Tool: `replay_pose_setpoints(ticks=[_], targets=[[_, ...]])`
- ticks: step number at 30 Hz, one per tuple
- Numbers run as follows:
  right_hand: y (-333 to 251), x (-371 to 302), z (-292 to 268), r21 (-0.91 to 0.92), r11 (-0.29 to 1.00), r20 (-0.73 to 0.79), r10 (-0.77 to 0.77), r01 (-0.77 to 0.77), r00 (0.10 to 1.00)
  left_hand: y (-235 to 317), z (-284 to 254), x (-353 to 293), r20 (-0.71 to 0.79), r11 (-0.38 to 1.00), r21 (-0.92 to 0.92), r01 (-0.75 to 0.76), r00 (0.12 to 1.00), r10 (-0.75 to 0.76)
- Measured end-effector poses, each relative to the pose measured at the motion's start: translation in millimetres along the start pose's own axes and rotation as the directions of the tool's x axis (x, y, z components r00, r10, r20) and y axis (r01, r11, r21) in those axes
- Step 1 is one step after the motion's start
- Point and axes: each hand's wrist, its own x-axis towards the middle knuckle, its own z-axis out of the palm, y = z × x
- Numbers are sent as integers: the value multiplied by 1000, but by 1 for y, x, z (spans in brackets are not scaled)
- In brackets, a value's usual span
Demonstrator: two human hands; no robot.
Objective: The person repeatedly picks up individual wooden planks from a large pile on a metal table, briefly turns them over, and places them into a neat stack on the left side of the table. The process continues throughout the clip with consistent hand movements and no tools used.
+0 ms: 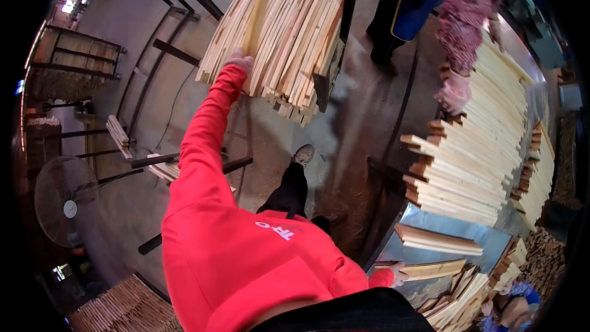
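Note:
My left arm, in a red sleeve, reaches out over a stack of pale wooden slats (295,43). My left hand (239,61) is closed round the near end of a single wooden slat (260,12), which points away and looks blurred by motion. Low on the right, my right hand (398,274) is closed at the left part of a wooden board (433,269) on a metal table (393,252). Its fingers are small and partly hidden. Another short stack of boards (439,240) lies just beyond that board.
A co-worker's gloved hand (455,92) touches a long row of boards (467,166) at the right. A second person (516,307) is at the lower right beside loose wood pieces (461,298). A fan (67,203) and metal frames (166,55) stand at the left.

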Motion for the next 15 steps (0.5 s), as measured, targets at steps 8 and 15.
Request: replay_pose_setpoints(ticks=[8, 15], targets=[[-51, -78, -39, 74, 990, 272, 97, -121, 957, 22, 116, 39, 226, 976, -216, -38, 970, 88], [-53, -84, -36, 750, 444, 485, 134, -490, 864, -12, 92, 58, 260, 918, -116, -380, 880, 397]])
